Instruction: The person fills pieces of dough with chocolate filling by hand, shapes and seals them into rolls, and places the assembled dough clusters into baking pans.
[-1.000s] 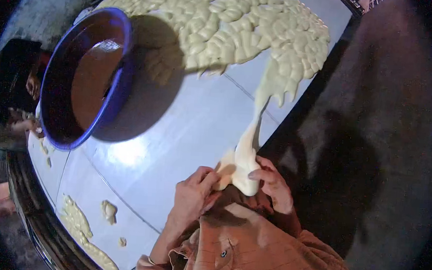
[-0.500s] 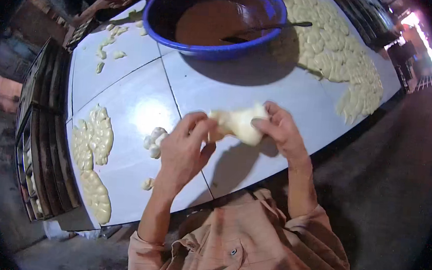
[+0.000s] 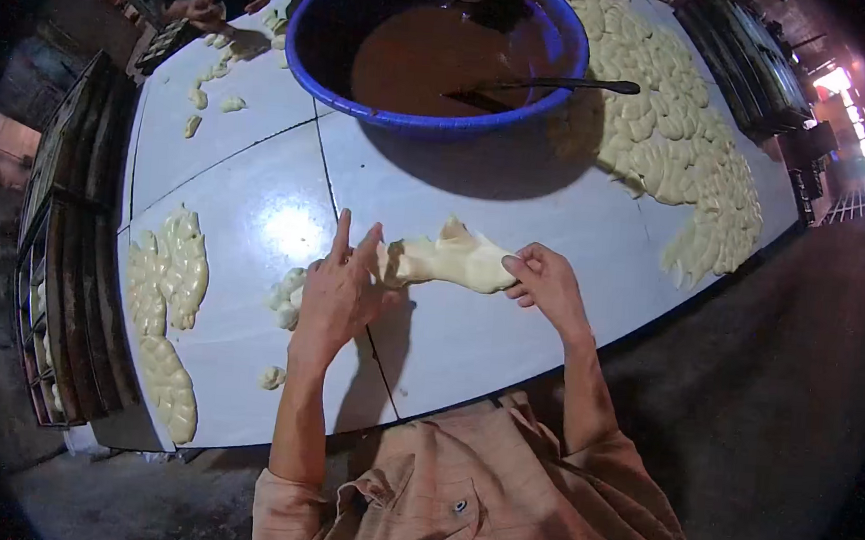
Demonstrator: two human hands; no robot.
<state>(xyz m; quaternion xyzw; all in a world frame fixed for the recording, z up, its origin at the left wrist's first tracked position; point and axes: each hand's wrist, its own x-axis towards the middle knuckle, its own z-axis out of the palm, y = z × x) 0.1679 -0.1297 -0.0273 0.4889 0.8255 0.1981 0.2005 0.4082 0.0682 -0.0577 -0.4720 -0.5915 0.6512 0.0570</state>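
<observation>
A pale, creamy piece of dough (image 3: pixel 458 262) is stretched sideways between my two hands over the tiled table, with a small flap standing up at its middle. My left hand (image 3: pixel 339 289) grips the dough's left end near the thumb, while two of its fingers point up and away. At the other end, my right hand (image 3: pixel 547 283) pinches the edge between thumb and fingers. Just left of my left hand sits a cluster of small white dough lumps (image 3: pixel 287 297), with a single small lump (image 3: pixel 272 377) nearer me.
A blue basin (image 3: pixel 428 122) of brown liquid, with a dark-handled utensil (image 3: pixel 586 84) across its rim, stands at the far middle. Flattened dough pieces cover the table's right (image 3: pixel 663 136) and left (image 3: pixel 169 277) edges. Wooden racks (image 3: pixel 80 296) stand at left. Another person's hands (image 3: pixel 205 11) are at far left.
The dough has been drawn out longer and flatter between my hands. My left hand's fingers have lifted and spread. The other person's hands have moved apart, and a brownish object now shows over the basin's far side.
</observation>
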